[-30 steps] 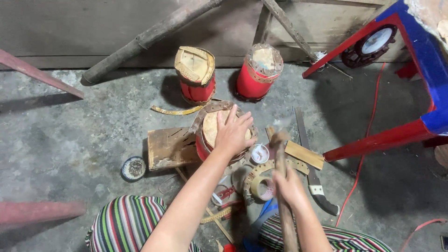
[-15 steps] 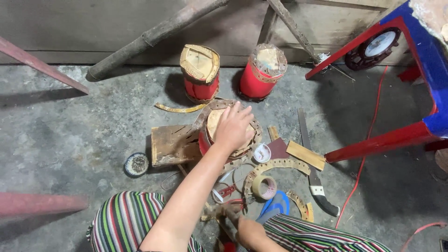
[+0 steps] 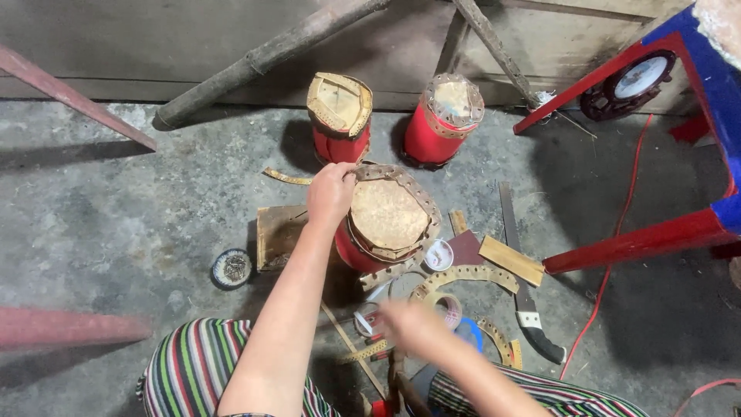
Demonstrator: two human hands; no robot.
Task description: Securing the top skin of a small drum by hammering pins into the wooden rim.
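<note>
Left hand (image 3: 330, 193) shifted from drum top to far-left rim, fingers curled over rim edge, gripping. Drum (image 3: 388, 220) red, tilted, resting on wood block (image 3: 278, 235) on concrete floor (image 3: 116, 201). Right hand (image 3: 407, 323) risen into view, blurred, over tape roll (image 3: 446, 307); grip cannot be told. Knife (image 3: 525, 297) lies right of drum.

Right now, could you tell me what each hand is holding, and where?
Left hand grips the small red hide-topped drum at its upper rim; right hand is blurred, cannot tell.
</note>
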